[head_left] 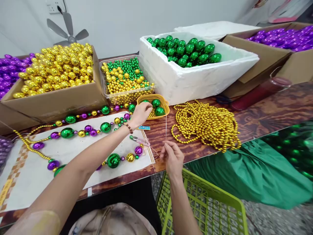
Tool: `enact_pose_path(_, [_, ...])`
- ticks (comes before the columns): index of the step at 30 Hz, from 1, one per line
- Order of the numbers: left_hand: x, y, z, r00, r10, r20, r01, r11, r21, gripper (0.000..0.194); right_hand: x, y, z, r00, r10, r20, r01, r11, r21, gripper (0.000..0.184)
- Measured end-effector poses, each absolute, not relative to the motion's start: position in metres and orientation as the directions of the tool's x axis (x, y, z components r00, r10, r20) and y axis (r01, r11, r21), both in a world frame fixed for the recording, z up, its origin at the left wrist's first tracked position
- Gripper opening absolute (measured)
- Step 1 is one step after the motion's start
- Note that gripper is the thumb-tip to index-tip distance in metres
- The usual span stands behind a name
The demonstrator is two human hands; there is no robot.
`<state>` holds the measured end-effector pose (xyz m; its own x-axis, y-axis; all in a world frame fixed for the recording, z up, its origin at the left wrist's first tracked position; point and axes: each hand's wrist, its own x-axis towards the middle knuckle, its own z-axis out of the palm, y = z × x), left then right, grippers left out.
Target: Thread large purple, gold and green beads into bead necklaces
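My left hand (142, 113) reaches over a small yellow basket (167, 103). Its fingers are curled together above large green beads (160, 111) and small gold ones; whatever sits between the fingertips is hidden. My right hand (174, 158) is closed in a pinch near the table's front edge. From its fingertips a long thin needle (166, 127) stands upright, and loose pinkish thread (154, 154) curls beside it. Left of this hand, a pair of pink thread snips (141, 141) lies by a string of green, purple and gold beads (113, 160) on a white sheet (80, 153).
A heap of gold bead strands (207, 125) lies at right. Behind stand a carton of gold beads (61, 104), a clear tub of small beads (129, 93), a white foam box (195, 81) and a purple-bead carton (259, 50). A green crate (220, 195) is below.
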<state>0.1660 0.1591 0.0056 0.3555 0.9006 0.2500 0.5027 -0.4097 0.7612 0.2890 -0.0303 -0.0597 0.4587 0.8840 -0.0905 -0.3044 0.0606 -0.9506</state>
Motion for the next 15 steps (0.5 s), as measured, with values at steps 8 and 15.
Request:
enact_pose_path(8, [0.224, 0.209, 0.003, 0.774, 0.620, -0.125, 0.632, -0.746, 0.212, 0.052, 0.292, -0.056, -0.068, 0.548, 0.829, -0.111, -0.314, 0.080, -0.946, 0.024])
enact_pose_path(15, [0.190, 0.189, 0.013, 0.562, 0.799, 0.214, 0.474, -0.523, 0.708, 0.044, 0.297, -0.072, -0.062, 0.564, 0.825, -0.042, -0.233, 0.109, -0.966, 0.021])
